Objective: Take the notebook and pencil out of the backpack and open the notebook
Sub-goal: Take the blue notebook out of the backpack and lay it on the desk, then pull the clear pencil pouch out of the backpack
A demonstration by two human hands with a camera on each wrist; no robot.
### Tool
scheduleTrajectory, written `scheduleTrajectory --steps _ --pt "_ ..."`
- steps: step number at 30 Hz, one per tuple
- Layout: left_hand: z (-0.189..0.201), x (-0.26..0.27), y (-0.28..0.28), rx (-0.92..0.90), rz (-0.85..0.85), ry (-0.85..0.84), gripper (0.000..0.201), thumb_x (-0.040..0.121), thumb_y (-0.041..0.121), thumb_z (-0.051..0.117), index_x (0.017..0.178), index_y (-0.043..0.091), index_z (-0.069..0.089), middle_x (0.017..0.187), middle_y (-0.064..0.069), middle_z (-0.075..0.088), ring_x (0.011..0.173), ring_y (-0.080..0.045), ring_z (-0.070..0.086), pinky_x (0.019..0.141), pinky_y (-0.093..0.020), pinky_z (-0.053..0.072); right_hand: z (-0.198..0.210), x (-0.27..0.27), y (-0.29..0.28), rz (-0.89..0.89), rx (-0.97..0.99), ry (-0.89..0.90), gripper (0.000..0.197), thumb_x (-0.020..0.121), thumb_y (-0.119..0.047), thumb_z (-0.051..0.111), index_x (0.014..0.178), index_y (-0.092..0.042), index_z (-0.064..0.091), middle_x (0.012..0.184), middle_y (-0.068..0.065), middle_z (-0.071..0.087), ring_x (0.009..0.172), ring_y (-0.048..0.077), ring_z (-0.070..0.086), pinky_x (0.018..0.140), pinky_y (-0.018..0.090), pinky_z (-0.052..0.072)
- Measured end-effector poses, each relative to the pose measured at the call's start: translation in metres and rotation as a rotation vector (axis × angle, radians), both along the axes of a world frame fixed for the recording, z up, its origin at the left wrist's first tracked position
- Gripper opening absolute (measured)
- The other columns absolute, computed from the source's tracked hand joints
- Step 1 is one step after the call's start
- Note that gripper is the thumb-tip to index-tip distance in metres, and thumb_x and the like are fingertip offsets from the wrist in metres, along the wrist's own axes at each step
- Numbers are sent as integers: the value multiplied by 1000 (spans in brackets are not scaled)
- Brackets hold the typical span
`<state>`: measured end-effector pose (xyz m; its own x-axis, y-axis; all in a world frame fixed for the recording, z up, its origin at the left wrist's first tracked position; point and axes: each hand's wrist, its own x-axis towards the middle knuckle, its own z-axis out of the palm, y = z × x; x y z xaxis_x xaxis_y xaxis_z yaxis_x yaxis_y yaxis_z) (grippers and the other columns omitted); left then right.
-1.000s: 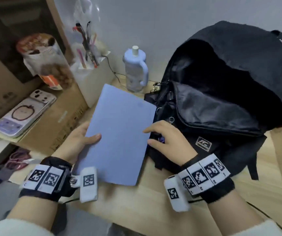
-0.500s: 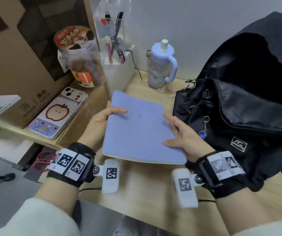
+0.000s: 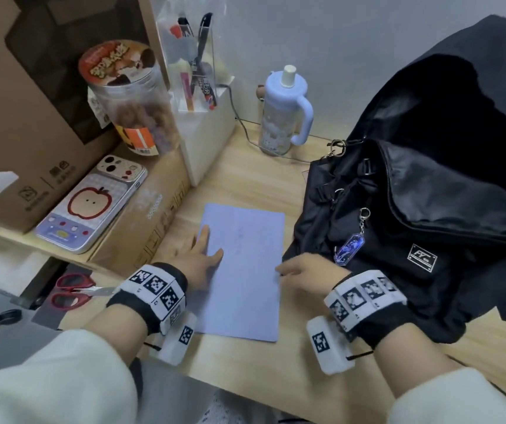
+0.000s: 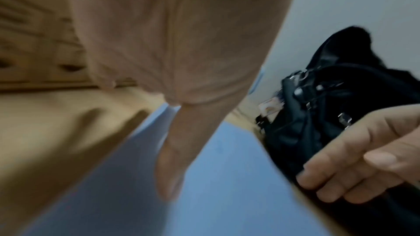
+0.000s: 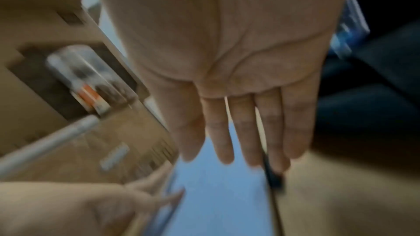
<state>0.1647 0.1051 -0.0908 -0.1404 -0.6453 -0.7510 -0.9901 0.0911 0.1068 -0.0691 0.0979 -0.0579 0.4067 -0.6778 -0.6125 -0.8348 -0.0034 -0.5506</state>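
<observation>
The light blue notebook [image 3: 245, 270] lies flat and closed on the wooden desk [image 3: 245, 179], just left of the black backpack [image 3: 429, 209]. My left hand [image 3: 212, 243] rests on its left edge with straight fingers, the thumb lying on the cover [image 4: 227, 177]. At the notebook's right edge, my right hand [image 3: 287, 269] hovers with extended fingers [image 5: 245, 132] and holds nothing. The backpack stands with its top flap thrown back. No pencil shows in any view.
Along the left stand cardboard boxes, with a phone [image 3: 92, 203] and a snack jar [image 3: 129, 99] on them. A white organizer box [image 3: 206, 142] and a blue water bottle [image 3: 282, 117] stand behind the notebook. Red scissors [image 3: 74, 290] lie at the left.
The notebook, held tilted in both hands before, has come down flat onto the desk nearer me. Both hands have let go of their grip and now lie at its edges.
</observation>
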Motion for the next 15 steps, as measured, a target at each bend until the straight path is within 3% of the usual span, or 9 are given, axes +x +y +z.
scheduleTrajectory --steps 2,5,7,9,12,15 --pt "27 -23 -15 -50 16 109 52 89 25 51 139 18 38 156 -18 8 141 -35 20 112 -42 27 42 -16 -11 -38 -116 -89 31 86 -22 59 116 -16 63 117 -1 66 110 10 57 102 22 38" --pt "78 -76 -41 -227 251 579 39 91 15 50 130 16 51 141 -7 49 126 -21 48 105 -28 36 115 -56 -26 -237 -337 -286 21 85 -20 61 104 -24 68 97 -1 72 88 9 64 89 23 46" --pt "120 -122 -49 -414 302 925 38 88 -3 42 118 13 61 118 -2 65 106 -12 61 96 -16 42 149 -87 -35 -347 -423 -373 17 86 -16 58 94 -30 66 89 2 72 80 13 65 80 22 47" --pt "154 -175 -54 -545 219 1154 49 80 -15 34 108 10 65 102 0 68 94 -6 64 91 -11 45 167 -127 -44 -416 -520 -325 19 88 -15 55 91 -32 64 87 0 70 81 15 63 75 23 44" --pt "178 -245 -65 -698 4 1152 49 77 -8 39 110 18 64 109 0 68 105 -12 62 96 -27 47 172 -177 -59 -443 -580 -91 20 88 -19 52 99 -25 67 96 0 69 92 16 62 81 27 43" --pt "168 -299 -94 -738 -207 708 42 82 17 58 123 20 52 123 -1 60 116 -21 55 106 -38 36 164 -209 -75 -393 -535 101 27 89 -13 49 110 -22 64 112 3 66 105 18 57 88 28 40"
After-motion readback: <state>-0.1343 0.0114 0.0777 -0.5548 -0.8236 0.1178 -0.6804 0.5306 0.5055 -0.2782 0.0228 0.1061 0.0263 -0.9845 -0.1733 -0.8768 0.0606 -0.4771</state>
